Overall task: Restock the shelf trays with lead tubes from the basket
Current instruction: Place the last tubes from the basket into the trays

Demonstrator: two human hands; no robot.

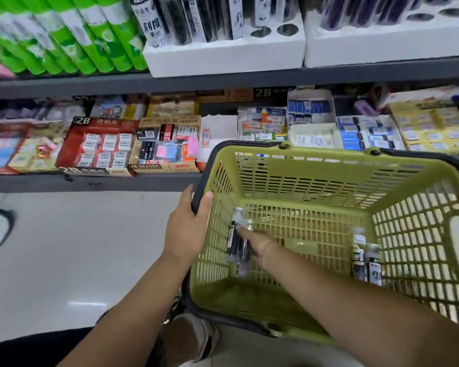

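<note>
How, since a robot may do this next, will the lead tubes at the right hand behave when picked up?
The lead tubes look slim, rigid and probably light. Their smooth, seemingly round bodies may roll or slip on the slotted basket floor.

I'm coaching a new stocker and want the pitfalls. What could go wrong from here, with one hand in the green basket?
The right hand grips several dark clear-capped lead tubes at once; one could slip out on the lift.
The left hand holds the green slotted plastic basket only by its black handle, so it may tilt, rolling the loose tubes on its right side.
</note>
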